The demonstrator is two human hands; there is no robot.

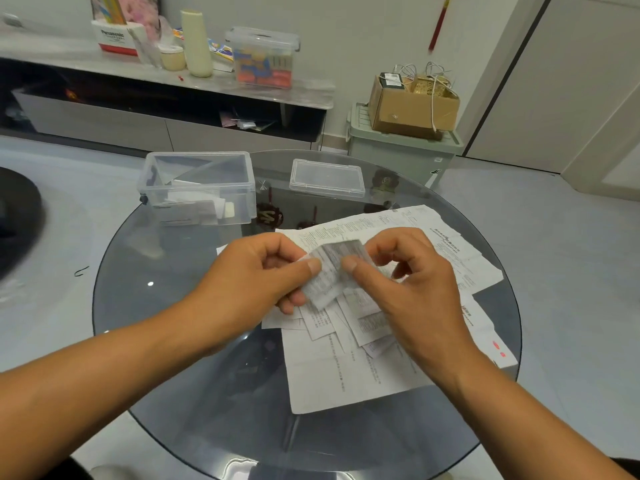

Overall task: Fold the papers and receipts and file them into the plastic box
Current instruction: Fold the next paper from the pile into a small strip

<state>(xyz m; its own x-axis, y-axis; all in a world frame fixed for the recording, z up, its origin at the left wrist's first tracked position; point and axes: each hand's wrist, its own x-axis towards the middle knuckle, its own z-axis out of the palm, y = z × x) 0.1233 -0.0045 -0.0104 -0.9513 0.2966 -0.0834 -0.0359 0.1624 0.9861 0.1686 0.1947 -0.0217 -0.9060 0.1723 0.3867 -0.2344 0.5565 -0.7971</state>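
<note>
Two hands met mid-table, left hand (256, 271) and right hand (405, 282) each pinching a small receipt (332, 271) thumb-on-top, raised over loose papers (346, 368) on the glass table (166, 306), with the open plastic box (199, 188) behind left.

I see pale glossy floor tiles (571, 271) around a round smoked-glass tabletop (166, 323). At upper left of the frame a low TV console (104, 123) with a marble top runs along a white wall (363, 46). At upper right, a cardboard box (412, 109) sits on a green storage bin (401, 154), beside a sliding door (554, 81).
</note>
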